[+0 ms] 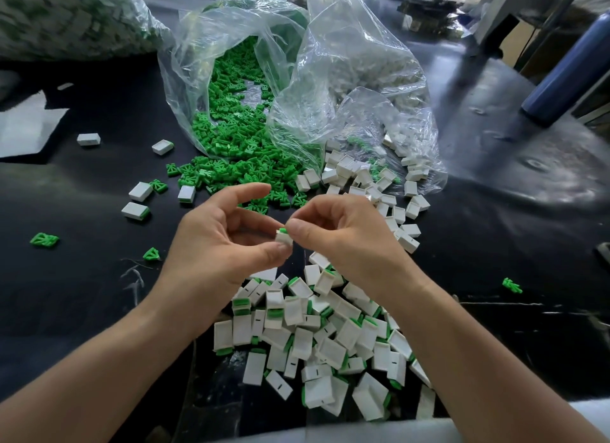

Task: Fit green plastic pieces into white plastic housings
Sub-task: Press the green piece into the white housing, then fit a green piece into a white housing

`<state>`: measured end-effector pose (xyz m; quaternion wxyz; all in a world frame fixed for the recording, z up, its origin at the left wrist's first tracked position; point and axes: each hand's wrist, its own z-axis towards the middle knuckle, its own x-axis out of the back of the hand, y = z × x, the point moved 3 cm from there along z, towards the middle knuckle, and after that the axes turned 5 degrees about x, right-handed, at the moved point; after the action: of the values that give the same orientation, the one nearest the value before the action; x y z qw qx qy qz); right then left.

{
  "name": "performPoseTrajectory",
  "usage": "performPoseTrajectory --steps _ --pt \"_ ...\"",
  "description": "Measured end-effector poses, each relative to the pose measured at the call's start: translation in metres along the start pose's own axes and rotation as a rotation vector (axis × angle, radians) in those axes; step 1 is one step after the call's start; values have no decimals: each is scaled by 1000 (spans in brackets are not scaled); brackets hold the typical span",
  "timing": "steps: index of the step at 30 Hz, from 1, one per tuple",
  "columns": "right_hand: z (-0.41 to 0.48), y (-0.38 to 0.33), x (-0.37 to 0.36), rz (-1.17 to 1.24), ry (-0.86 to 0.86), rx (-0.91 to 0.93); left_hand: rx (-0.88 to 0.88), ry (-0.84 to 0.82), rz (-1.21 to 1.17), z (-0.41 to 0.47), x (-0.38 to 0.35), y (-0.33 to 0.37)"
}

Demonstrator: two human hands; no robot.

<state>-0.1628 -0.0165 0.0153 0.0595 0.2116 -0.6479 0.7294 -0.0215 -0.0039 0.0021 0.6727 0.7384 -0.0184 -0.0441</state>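
Pinching white housing (284,238) in left hand (224,234), pinching green piece (282,230) into its top with right hand (333,231), above finished pile (317,337) at 6 o'clock. Might jam crooked if pressed off-square.

No legible text — none anywhere

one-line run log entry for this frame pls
step: insertion | left hand: holds white housing | right hand: pinches green piece at housing's top | finished pile: on table below hands
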Motion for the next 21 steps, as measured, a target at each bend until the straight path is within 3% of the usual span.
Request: performPoseTrajectory --steps 7,13,16,21 --pt "0 0 2 -35 -5 -37 27 -44 34 -1 -1 5" --pt "6 6 24 -43 141 -39 57 -121 84 -6 -6 7" --pt "10 14 26 -244 194 -25 40 -180 107 -11 -12 11" --pt "19 28 35 -613 312 12 10 -59 109 -6 -5 7"
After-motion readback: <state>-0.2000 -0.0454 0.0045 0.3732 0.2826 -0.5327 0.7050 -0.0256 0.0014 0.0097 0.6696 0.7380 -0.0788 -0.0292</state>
